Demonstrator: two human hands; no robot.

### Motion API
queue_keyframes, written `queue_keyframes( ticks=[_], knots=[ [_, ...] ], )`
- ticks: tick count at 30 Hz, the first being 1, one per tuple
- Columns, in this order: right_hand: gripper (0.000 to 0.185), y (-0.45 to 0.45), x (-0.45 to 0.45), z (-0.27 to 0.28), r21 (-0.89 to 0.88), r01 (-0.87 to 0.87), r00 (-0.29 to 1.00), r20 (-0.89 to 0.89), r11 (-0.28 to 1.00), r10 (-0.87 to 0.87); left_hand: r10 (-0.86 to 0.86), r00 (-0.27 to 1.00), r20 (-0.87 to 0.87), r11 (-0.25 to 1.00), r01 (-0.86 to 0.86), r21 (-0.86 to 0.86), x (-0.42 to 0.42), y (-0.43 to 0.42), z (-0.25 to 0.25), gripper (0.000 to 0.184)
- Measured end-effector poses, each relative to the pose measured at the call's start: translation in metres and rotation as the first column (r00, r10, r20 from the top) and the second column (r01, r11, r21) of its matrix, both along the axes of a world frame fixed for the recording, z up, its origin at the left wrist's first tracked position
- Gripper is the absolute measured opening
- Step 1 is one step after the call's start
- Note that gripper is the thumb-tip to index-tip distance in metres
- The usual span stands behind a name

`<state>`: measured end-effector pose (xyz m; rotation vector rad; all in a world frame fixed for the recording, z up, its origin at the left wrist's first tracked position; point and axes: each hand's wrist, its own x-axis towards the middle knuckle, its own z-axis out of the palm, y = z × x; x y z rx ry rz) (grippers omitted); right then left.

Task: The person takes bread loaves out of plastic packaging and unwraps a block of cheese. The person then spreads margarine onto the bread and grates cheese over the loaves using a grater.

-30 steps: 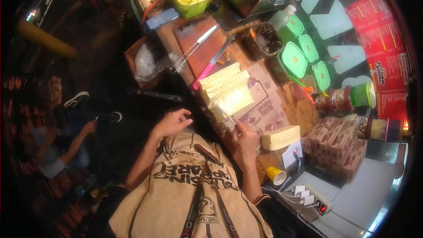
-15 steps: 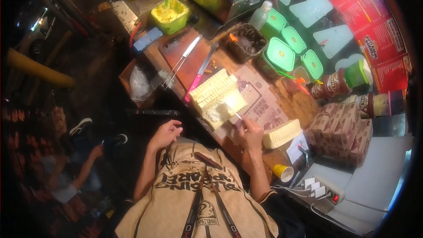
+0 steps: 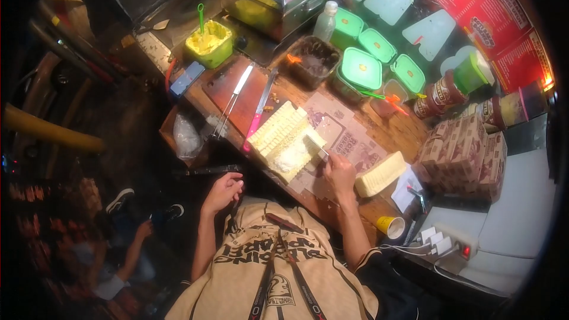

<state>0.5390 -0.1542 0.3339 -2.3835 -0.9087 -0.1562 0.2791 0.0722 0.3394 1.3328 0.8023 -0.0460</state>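
My right hand [image 3: 339, 173] is closed round a slim pale utensil [image 3: 320, 147], whose tip lies over the bread; its exact kind is too small to tell. The bread [image 3: 278, 133] is a block cut and laid open, ridged on its upper half, with a white, glistening spread [image 3: 291, 157] on the cut face. Beneath and beside it lies a flat printed cardboard box [image 3: 355, 142]. A second, whole bread block [image 3: 380, 175] sits right of my right hand. My left hand [image 3: 223, 192] hovers before the table edge, fingers loosely bent and holding nothing visible.
A pink-handled knife [image 3: 259, 109] and metal tongs [image 3: 228, 109] lie left of the bread. Behind are a yellow-green tub [image 3: 208, 47], a dark tub [image 3: 314, 62] and green-lidded containers [image 3: 361, 68]. Stacked boxes [image 3: 459, 157], a yellow cup [image 3: 391, 226] and a power strip [image 3: 465, 249] stand right.
My right hand has shifted slightly with the utensil over the bread. My left hand's fingers have curled a little more. The whole view has shifted with my head.
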Motion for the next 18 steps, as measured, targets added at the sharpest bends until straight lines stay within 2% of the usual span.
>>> queue_keyframes(
  ticks=[8, 11, 14, 18],
  knots=[
    [0.024, -0.001, 0.002, 0.005, 0.02, 0.024, 0.999, 0.024, 1.0, -0.024, 0.01, 1.0, 0.016, 1.0, -0.011, 0.011, 0.003, 0.007, 0.005, 0.031],
    [0.023, -0.002, -0.009, 0.012, 0.043, 0.007, 0.999, -0.032, 0.999, -0.006, 0.01, 0.998, 0.058, 0.998, -0.013, 0.056, 0.009, 0.012, 0.012, 0.03],
    [0.023, -0.004, -0.025, 0.004, 0.016, -0.106, 0.993, -0.044, 0.994, 0.107, 0.028, 0.995, 0.096, 0.993, -0.039, 0.114, 0.026, 0.018, 0.018, 0.027],
    [0.023, -0.003, -0.035, 0.017, 0.04, -0.098, 0.995, -0.03, 0.994, 0.1, 0.005, 0.983, 0.184, 0.944, -0.066, 0.323, 0.055, 0.025, 0.026, 0.021]
  ],
)
